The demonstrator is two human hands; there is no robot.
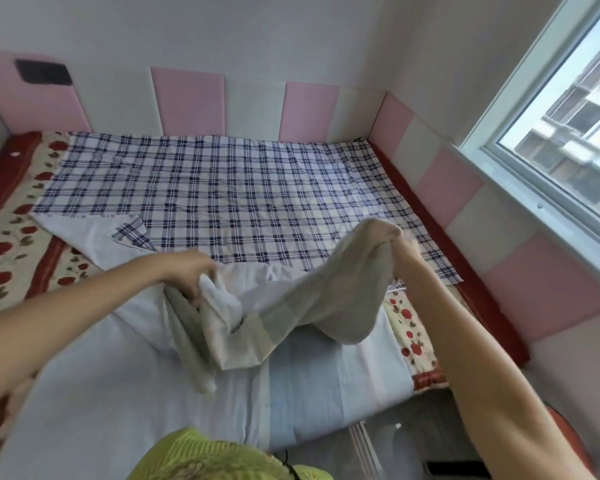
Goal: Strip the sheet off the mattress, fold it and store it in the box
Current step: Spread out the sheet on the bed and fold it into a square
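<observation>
1. Pale grey-white cotton, soft and bunched, fills the left hand (187, 275), whose fingers are closed into a gathered wad of the sheet (291, 306).
2. The right hand (394, 242) pinches another part of the same sheet and lifts it higher, so the cloth hangs between the hands in a loose, sagging swag.
3. Below it, more white fabric lies rumpled across the near part of the mattress (4, 237), whose cover shows red roses on cream.
4. Farther off, a blue-and-white checked cloth (222, 188) lies flat, one corner turned back.
5. Padded pink and cream wall panels (187, 102) border the bed; a window (568, 116) stands at right.
</observation>
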